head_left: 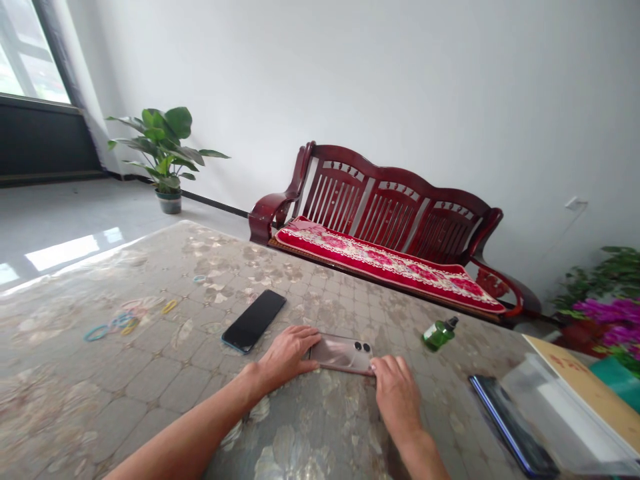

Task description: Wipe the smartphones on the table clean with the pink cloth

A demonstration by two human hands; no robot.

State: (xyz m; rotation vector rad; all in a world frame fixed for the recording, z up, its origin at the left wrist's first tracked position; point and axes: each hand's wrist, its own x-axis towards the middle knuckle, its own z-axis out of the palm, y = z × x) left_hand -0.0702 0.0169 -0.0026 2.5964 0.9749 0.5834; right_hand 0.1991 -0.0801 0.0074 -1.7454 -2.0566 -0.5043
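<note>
A pinkish smartphone (pixel 337 355) lies back side up on the patterned tablecloth, its two round camera lenses near the right end. My left hand (pixel 289 355) grips its left end, thumb along the near edge and fingers over the far edge. At the opposite end my right hand (pixel 399 393) pinches the near right corner, its fingers curled. Whether the phone is slightly lifted or flat on the cloth I cannot tell. Just left of it a black-screened smartphone (pixel 255 320) lies face up, touched by neither hand.
Several coloured rubber bands (pixel 123 323) lie on the tablecloth (pixel 165 393) at left. To the right stand a green bottle (pixel 439 335), a dark blue phone (pixel 513 427) and a clear plastic folder (pixel 560 413). Beyond the table are a wooden bench (pixel 380 200) and a potted plant (pixel 167 150).
</note>
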